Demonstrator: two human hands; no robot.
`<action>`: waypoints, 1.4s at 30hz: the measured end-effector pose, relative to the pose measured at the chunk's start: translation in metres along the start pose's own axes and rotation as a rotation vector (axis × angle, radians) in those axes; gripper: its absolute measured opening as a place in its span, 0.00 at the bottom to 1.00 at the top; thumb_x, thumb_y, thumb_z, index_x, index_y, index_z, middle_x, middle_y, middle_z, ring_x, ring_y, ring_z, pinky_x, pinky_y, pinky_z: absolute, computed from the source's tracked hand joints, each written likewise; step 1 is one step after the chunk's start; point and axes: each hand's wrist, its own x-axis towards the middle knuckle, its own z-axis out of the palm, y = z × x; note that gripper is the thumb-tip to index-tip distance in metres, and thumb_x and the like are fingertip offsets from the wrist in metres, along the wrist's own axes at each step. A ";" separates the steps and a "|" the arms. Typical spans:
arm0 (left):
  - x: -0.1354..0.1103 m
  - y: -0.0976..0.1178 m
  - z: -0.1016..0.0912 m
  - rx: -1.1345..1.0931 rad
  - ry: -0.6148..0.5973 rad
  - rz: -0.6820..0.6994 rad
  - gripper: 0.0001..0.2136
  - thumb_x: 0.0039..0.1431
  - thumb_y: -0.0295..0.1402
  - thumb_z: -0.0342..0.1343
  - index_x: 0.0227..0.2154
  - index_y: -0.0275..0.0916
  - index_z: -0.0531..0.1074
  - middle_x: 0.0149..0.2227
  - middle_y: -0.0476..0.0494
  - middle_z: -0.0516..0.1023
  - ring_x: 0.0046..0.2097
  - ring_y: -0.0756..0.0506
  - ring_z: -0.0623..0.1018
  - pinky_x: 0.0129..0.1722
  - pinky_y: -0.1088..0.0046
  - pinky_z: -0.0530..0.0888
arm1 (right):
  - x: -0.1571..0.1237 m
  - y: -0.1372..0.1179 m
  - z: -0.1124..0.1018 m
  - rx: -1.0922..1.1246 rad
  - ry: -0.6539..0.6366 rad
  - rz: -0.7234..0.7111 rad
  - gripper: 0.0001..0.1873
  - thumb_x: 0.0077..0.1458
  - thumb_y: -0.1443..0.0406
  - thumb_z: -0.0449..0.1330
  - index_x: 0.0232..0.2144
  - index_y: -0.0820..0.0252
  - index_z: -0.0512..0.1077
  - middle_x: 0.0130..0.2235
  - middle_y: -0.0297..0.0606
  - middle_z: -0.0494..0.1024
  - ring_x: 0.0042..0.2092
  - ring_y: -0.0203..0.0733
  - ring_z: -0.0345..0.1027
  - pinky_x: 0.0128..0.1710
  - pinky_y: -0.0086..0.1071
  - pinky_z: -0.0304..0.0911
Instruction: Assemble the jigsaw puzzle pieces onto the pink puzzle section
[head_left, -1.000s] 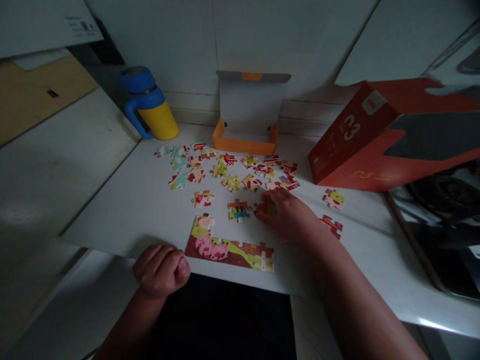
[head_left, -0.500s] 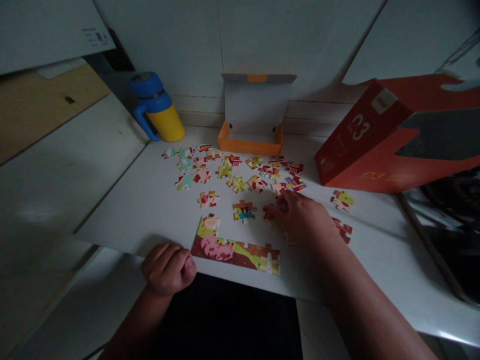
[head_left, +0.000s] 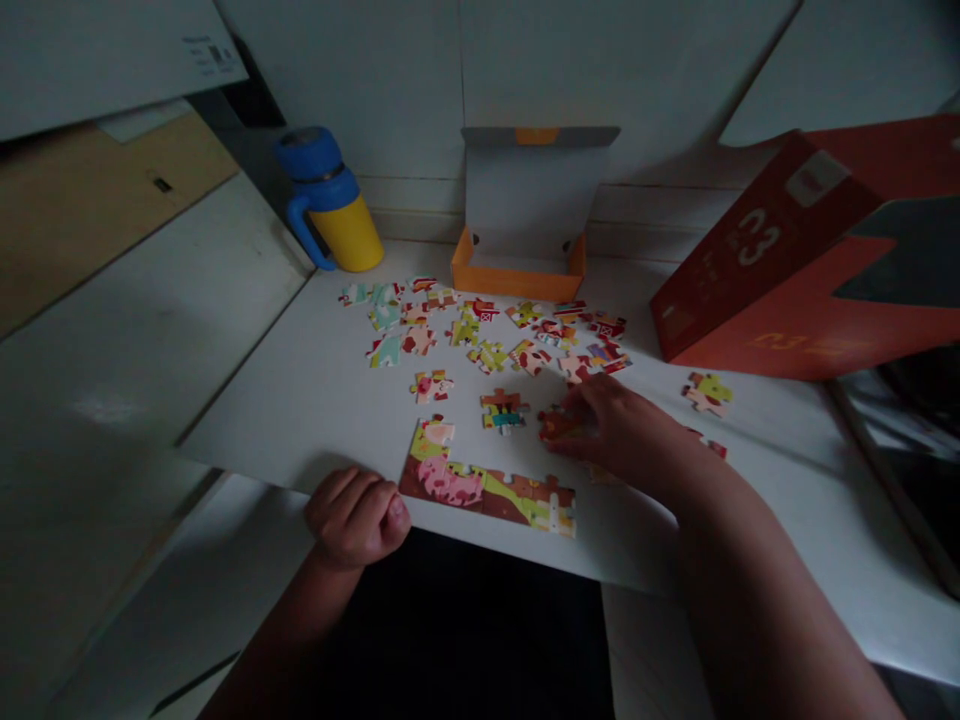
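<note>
My left hand (head_left: 358,515) rests as a closed fist at the table's front edge, beside the joined puzzle strip (head_left: 480,492). That strip is L-shaped, with a pink spotted figure on brown and green. My right hand (head_left: 626,425) reaches in from the right, its thumb and fingers closed on a reddish-brown puzzle piece (head_left: 559,425) low over the table. Just left of it lies a brown, green and teal puzzle piece (head_left: 504,410). A pink puzzle piece (head_left: 432,386) lies above the strip's left end. Another piece is partly covered beneath my right hand.
Several loose puzzle pieces (head_left: 487,355) spread across the back of the white table (head_left: 285,400). Behind them stands an open orange box (head_left: 517,283). A blue and yellow jug (head_left: 345,225) is at back left, a large red box (head_left: 750,270) at right, near another piece (head_left: 706,393).
The view has shifted slightly. My right hand has turned a little, showing more of the reddish-brown puzzle piece in its fingers. My left fist stays by the strip.
</note>
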 end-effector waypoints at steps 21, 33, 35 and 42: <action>0.002 0.001 -0.001 -0.004 -0.004 -0.014 0.05 0.61 0.28 0.57 0.30 0.43 0.68 0.25 0.48 0.73 0.27 0.43 0.72 0.32 0.62 0.68 | -0.006 -0.036 0.008 0.702 -0.173 -0.004 0.18 0.65 0.53 0.64 0.53 0.53 0.75 0.43 0.37 0.83 0.34 0.38 0.75 0.29 0.30 0.68; -0.001 0.002 0.000 0.010 -0.014 -0.045 0.06 0.60 0.28 0.57 0.29 0.44 0.67 0.24 0.48 0.73 0.28 0.43 0.72 0.32 0.61 0.67 | 0.002 -0.073 0.017 0.562 -0.093 -0.054 0.19 0.66 0.53 0.64 0.55 0.50 0.77 0.44 0.37 0.84 0.34 0.39 0.75 0.30 0.30 0.66; -0.002 0.002 0.001 0.008 -0.013 -0.048 0.07 0.60 0.28 0.57 0.29 0.44 0.67 0.25 0.48 0.73 0.28 0.43 0.72 0.32 0.61 0.67 | 0.004 -0.083 0.020 0.486 -0.050 -0.113 0.15 0.65 0.56 0.65 0.52 0.50 0.78 0.41 0.34 0.83 0.34 0.38 0.73 0.32 0.30 0.64; -0.002 0.003 0.000 0.012 -0.005 -0.051 0.07 0.61 0.29 0.57 0.29 0.44 0.67 0.24 0.48 0.73 0.28 0.43 0.72 0.31 0.61 0.67 | 0.007 -0.087 0.043 0.546 -0.053 -0.081 0.14 0.66 0.53 0.64 0.47 0.54 0.77 0.38 0.34 0.83 0.33 0.37 0.72 0.32 0.30 0.62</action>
